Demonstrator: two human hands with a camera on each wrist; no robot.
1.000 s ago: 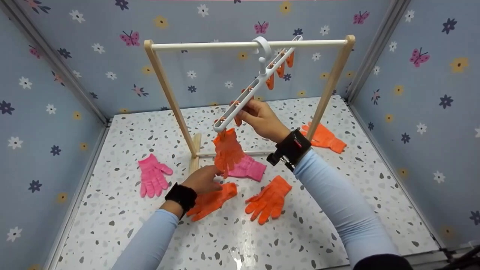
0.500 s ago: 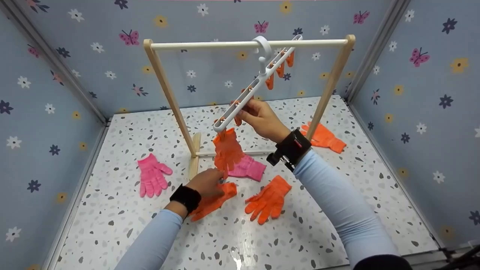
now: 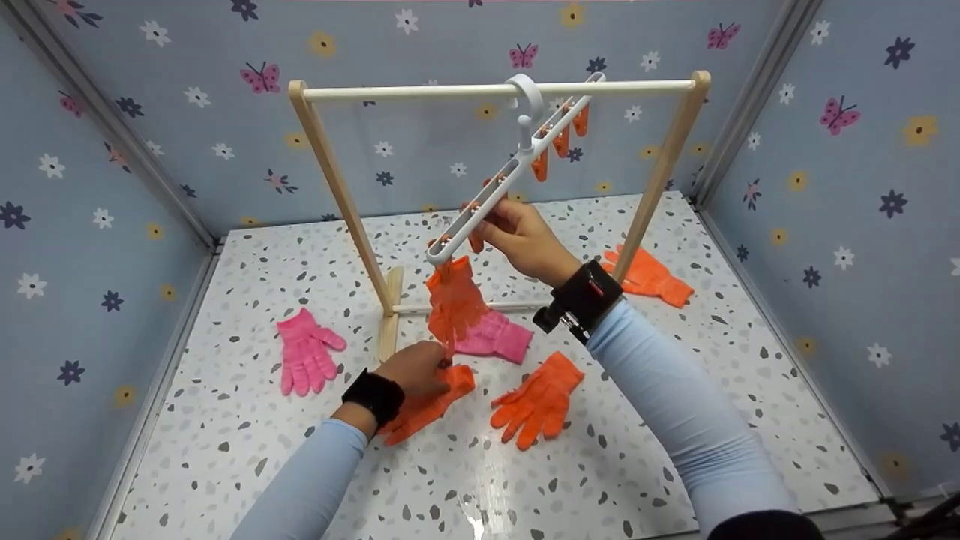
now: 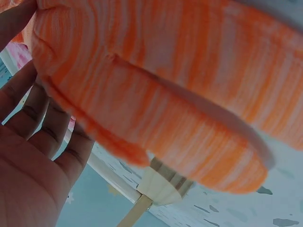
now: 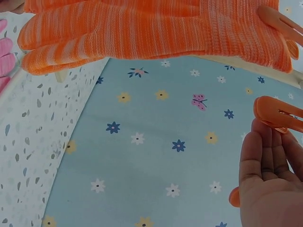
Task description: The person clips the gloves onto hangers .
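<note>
My right hand [image 3: 529,240] pinches an orange clothes clip [image 5: 277,111] under the white clip hanger [image 3: 491,199]. From the hanger's near end an orange knit glove [image 3: 454,300] hangs by its cuff in another clip [image 5: 279,23]. Lower left, my left hand [image 3: 412,367] is at the hanging glove's fingertips and over a second orange glove [image 3: 427,405], whose cuff shows beyond the hand. Striped orange knit [image 4: 165,94] fills much of the left wrist view, with thumb and fingers on either side of its edge; which of these two gloves they pinch I cannot tell.
The hanger hooks over the bar of a wooden rack [image 3: 412,92]; several more clips [image 3: 561,141] hang at its far end. On the speckled table lie pink gloves [image 3: 306,352] [image 3: 499,337] and orange gloves [image 3: 538,401] [image 3: 652,277]. Patterned walls [image 3: 435,45] enclose the table.
My left hand has shifted slightly right, covering more of the orange glove below it. The right hand, the hanger and the hanging glove look almost unmoved.
</note>
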